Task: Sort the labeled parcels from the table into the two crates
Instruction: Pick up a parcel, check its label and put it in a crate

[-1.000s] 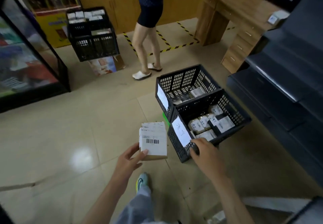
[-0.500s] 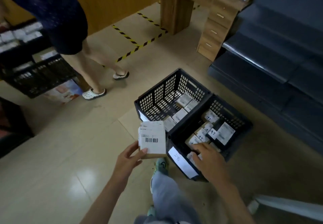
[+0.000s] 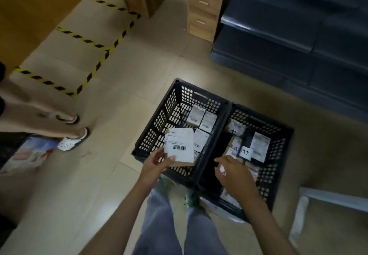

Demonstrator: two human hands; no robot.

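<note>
Gripping a barcode-labelled parcel point(image 3: 180, 147) by its lower left corner, the left hand point(image 3: 157, 163) presses its thumb point(image 3: 170, 158) on the white label face, with the fingers behind the brown box. The parcel is held label-up over the near part of the left crate point(image 3: 153, 127), a black lattice-walled bin standing on the tiled floor.

Just beyond the grip, three flat labelled parcels point(image 3: 200, 140) lie on that crate's bottom, against the wall it shares with the right crate point(image 3: 282, 155); the two crates touch side by side. To the right of the grip, the right hand point(image 3: 233, 177) is palm-down inside the right crate's near left corner, fingers curled down among the boxes. Whether they pinch anything I cannot tell, as the back of the hand hides the fingertips. Past that hand lie more parcels, one with a handwritten label point(image 3: 245, 152).

Below the grip are the wearer's grey-blue trouser legs point(image 3: 159, 225) and a green shoe point(image 3: 192, 198) close to the crates' near edge. Well to the left of the grip stands another person's foot in a white clog point(image 3: 72, 142). Further out, yellow-and-black hazard tape point(image 3: 99, 65) crosses the floor, and a wooden drawer unit point(image 3: 205, 8) stands beside dark shelving point(image 3: 298, 35).
</note>
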